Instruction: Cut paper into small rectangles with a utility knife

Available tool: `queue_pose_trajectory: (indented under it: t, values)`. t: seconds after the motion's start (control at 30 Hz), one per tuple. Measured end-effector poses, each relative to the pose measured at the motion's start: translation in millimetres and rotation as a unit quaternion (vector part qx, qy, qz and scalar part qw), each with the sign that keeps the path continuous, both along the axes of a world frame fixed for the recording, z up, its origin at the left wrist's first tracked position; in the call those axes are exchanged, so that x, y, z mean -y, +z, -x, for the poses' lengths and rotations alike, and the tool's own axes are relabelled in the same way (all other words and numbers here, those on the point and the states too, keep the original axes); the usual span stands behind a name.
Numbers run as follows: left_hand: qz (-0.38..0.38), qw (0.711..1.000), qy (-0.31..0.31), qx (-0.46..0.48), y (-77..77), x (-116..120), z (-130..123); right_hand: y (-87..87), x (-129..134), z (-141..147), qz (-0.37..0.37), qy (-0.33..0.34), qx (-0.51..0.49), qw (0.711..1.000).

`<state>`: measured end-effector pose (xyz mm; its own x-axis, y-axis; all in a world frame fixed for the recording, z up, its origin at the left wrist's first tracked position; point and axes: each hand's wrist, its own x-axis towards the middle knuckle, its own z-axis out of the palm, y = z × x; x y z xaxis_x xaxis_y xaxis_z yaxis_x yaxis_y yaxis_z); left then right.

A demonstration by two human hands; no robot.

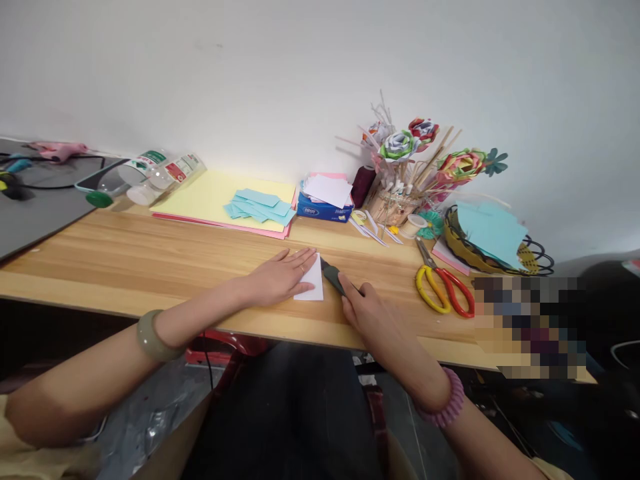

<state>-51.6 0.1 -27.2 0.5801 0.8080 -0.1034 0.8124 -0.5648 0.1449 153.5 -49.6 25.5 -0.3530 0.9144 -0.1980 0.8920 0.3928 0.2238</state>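
On the wooden table (pixel 150 247) lies a small folded-looking white paper (pixel 313 287). My left hand (pixel 283 277) rests flat on its left part, fingers stretched out and pressing it down. In my right hand (pixel 373 310) is a dark green utility knife (pixel 334 277). Its blade end is at the upper right edge of the paper; whether it touches the paper I cannot tell. Fingers of the right hand are wrapped round the handle, with the index finger along its top.
Scissors (pixel 445 283) with yellow and red handles lie to the right. Behind are blue paper pieces (pixel 260 205) on yellow sheets (pixel 215 193), a blue tissue box (pixel 325 211), a jar of sticks (pixel 395 203) with paper flowers, and a basket (pixel 457 243). Two plastic bottles (pixel 155 183) lie back left.
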Motion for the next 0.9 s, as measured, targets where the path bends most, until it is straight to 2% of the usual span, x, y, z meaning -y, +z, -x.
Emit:
queue_pose_trajectory:
  t: [0.27, 0.5, 0.57, 0.67, 0.77, 0.9]
  values:
    - [0.014, 1.0, 0.006, 0.026, 0.8, 0.7, -0.6, -4.6, -12.2, 1.8, -0.043, -0.009, -0.003, 0.999]
    - [0.026, 0.995, 0.012, 0.095, 6.3, -3.5, 0.2, -19.7, -48.3, -23.3, -0.139, -0.027, -0.003, 0.99]
    - [0.017, 0.993, 0.039, 0.112, 9.8, -9.1, -2.5, -25.4, -60.0, -37.0, -0.175, -0.037, -0.005, 0.984]
    - [0.002, 0.983, 0.126, 0.133, 15.3, -21.0, -7.3, -31.4, -76.2, -54.6, -0.206, -0.025, -0.016, 0.978]
    - [0.025, 0.969, 0.199, 0.146, 19.7, -32.9, -8.6, -33.6, -87.6, -62.3, -0.229, -0.001, -0.04, 0.973]
    - [0.083, 0.955, 0.218, 0.183, 21.3, -40.2, -3.8, -32.6, -95.2, -58.6, -0.257, 0.023, -0.086, 0.962]
